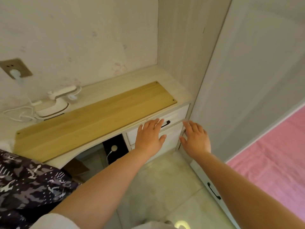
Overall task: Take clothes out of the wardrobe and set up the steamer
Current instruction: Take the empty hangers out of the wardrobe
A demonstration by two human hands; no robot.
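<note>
My left hand (149, 138) and right hand (194, 139) reach forward, fingers straight, gripping nothing. Beyond the left fingertips: a drawer handle (165, 124). Steamer (52, 105) sits far left.

White is seen on the steamer (52, 106), yellow wood grain on the board (92, 119), pink on the bedding (274, 162), black-and-white print on the cloth (24, 182).

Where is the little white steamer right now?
The small white handheld steamer sits on the pale desk at the far left, below the wall socket, just beyond the yellow wooden board.
</note>
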